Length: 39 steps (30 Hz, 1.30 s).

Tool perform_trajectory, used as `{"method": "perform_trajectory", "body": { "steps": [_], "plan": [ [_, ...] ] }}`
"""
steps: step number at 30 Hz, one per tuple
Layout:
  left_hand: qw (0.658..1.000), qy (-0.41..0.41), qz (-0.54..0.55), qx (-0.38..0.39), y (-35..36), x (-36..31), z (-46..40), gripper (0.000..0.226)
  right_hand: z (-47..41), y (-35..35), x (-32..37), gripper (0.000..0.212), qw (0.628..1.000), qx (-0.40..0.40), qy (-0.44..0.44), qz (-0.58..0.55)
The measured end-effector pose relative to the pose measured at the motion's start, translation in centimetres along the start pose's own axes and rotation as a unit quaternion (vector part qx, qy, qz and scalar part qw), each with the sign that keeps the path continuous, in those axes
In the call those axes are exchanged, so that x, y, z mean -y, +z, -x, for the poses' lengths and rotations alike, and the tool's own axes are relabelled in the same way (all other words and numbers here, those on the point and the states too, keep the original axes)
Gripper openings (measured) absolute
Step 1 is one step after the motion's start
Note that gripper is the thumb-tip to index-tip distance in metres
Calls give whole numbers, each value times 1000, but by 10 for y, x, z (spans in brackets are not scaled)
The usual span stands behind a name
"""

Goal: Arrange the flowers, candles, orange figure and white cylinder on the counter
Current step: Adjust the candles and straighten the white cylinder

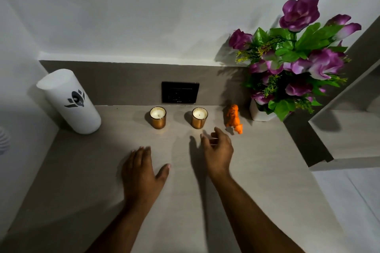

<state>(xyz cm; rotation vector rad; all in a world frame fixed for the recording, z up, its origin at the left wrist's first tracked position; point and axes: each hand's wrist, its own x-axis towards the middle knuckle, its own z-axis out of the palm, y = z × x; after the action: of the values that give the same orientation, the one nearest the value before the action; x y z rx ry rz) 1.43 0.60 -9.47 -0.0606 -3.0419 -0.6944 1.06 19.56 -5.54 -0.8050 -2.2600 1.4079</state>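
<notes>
left hand (139, 172) flat on counter (82, 191), grip apart | right hand (218, 148) grip apart, empty, near 2 candles (199, 118)

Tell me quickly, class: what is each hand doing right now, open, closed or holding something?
Left hand: open, flat on the counter, holding nothing.
Right hand: open, fingers loosely curled, holding nothing, near the right candle.

Grey counter (257, 187) carried, left to right: white cylinder (71, 101) in the corner, two candles (158, 117) (199, 118) in copper glasses, orange figure (234, 118), flowers (296, 57) in a white pot. Left hand (139, 172) lay flat on it.
</notes>
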Motion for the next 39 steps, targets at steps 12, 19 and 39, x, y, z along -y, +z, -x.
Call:
{"method": "perform_trajectory", "body": {
  "steps": [12, 19, 39],
  "plan": [
    [963, -119, 204, -127, 17, -35, -113, 65, -61, 51, 0, 59, 999, 12, 6, 37],
    [974, -98, 162, -126, 24, -35, -136, 60, -80, 60, 4, 60, 999, -9, -7, 40],
    [990, -77, 98, -71, 18, -17, -121, 87, -47, 46, -17, 94, 990, 59, -32, 124]
  ]
}}
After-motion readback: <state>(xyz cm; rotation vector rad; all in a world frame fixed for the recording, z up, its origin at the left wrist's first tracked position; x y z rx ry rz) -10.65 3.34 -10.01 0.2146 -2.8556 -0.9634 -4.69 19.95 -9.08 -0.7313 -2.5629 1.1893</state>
